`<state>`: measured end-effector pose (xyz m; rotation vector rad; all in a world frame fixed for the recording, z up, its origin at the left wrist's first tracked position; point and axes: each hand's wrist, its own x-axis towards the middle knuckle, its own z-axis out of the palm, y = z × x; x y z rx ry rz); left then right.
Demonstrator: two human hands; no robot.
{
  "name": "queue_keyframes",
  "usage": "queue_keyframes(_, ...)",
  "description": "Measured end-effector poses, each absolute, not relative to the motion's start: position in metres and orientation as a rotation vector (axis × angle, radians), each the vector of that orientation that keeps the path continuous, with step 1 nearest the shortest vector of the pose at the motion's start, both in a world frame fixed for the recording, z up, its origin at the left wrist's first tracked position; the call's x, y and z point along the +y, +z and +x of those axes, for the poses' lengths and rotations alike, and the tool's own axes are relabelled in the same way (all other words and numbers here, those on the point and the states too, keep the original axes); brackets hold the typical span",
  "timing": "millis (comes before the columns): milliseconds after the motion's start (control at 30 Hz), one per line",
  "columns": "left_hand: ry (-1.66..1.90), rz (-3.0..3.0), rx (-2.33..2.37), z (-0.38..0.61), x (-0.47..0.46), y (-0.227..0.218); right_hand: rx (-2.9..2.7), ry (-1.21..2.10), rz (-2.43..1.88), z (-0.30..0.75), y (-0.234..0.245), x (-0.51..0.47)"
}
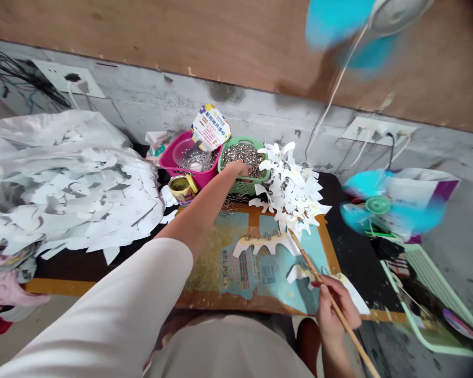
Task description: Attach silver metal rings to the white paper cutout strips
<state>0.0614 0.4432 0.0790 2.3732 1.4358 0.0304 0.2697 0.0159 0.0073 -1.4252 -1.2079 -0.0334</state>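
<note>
My left hand (241,169) reaches into a green basket (246,187) heaped with small shiny metal hooks (236,152); its fingertips are hidden among them. My right hand (338,304) is closed around a long thin wooden stick (311,266), whose far end touches or hovers over white cut-paper pieces. One scalloped white piece (266,243) with yellowish smears and several metal hooks along its edge lies on the blue-and-brown work surface (208,262). Another white piece (352,289) lies partly behind my right hand. Beyond them is a pile of similar hooked pieces (291,184).
At left a large heap of white paper pieces (74,194) lies by clear plastic. A pink basket (169,157) and an opened jar (182,190) stand beside the green basket. On the right are a blue-bladed fan (378,205) and a pale green tray (437,268). Power cords hang along the wall.
</note>
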Motion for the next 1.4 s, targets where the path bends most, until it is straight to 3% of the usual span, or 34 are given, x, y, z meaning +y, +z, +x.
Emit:
queue_keyframes(200,0.042,2.334,1.420,0.053,0.435,0.080,-1.209,-0.028,-1.453,0.277,-0.005,0.006)
queue_keyframes(467,0.675,2.320,1.495,0.046,0.409,0.118,-1.232,-0.050,-1.437,0.280,-0.002,0.007)
queue_keyframes(567,0.975,2.426,1.203,0.048,0.372,0.126,-1.205,-0.023,-1.447,0.271,0.004,0.012)
queue_keyframes(733,0.632,2.537,0.843,0.060,0.302,0.072,-1.233,-0.049,-1.476,0.266,0.004,0.016)
queue_keyframes(933,0.398,2.565,1.097,0.070,0.291,0.005,-1.230,-0.006,-1.427,0.267,0.005,0.015)
queue_keyframes(1400,0.163,2.659,1.101,0.073,0.309,0.033,-1.243,0.063,-1.481,0.274,-0.011,0.012)
